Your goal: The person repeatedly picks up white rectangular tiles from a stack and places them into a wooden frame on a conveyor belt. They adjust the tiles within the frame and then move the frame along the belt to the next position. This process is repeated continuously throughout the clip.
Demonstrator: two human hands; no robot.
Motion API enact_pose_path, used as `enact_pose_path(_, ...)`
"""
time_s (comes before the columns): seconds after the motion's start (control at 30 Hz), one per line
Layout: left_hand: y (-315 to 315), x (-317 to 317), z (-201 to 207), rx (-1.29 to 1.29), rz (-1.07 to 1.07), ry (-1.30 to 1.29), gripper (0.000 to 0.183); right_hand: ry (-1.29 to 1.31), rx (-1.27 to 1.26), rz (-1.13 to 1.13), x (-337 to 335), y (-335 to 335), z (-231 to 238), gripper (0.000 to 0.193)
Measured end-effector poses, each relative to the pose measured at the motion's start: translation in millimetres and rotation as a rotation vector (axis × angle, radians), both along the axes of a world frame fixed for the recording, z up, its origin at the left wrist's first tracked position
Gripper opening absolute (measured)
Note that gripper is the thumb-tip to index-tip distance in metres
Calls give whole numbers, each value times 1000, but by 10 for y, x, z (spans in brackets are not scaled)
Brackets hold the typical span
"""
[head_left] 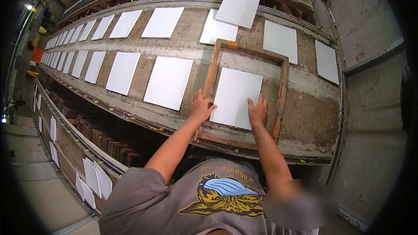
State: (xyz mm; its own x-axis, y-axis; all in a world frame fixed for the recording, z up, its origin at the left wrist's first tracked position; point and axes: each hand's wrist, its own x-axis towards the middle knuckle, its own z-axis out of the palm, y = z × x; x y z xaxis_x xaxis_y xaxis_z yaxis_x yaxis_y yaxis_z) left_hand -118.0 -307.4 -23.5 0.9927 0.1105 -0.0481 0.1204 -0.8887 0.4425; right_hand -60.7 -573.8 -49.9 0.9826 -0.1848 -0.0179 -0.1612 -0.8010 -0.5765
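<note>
White panel (pixel 237 98) inside wooden frame (pixel 257 51): I judge this alignment, needing squared edges next; left fingers (pixel 198 98) bent, grip unclear; right fingers (pixel 261 101) spread.

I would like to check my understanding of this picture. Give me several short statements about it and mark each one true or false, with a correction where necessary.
1. The wooden frame surrounds one white panel. True.
2. Both hands are at the right edge of that panel. False: the left hand is at its left edge, the right hand at its right.
3. Beyond the frame, one panel overlaps another. True.
4. The panels to the left of the frame form a single row. False: they form two rows.
5. The grey shirt has a yellow and blue print. True.
</note>
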Motion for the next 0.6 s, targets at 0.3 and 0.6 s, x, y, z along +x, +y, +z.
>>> enact_pose_path(0.3,6,6,-22,-12,-2,11,32,-3,-15,-13,-5,11,-56,69)
enact_pose_path(0.6,23,14,-60,-44,-2,-28,33,43,-20,-40,15,12,-13,70)
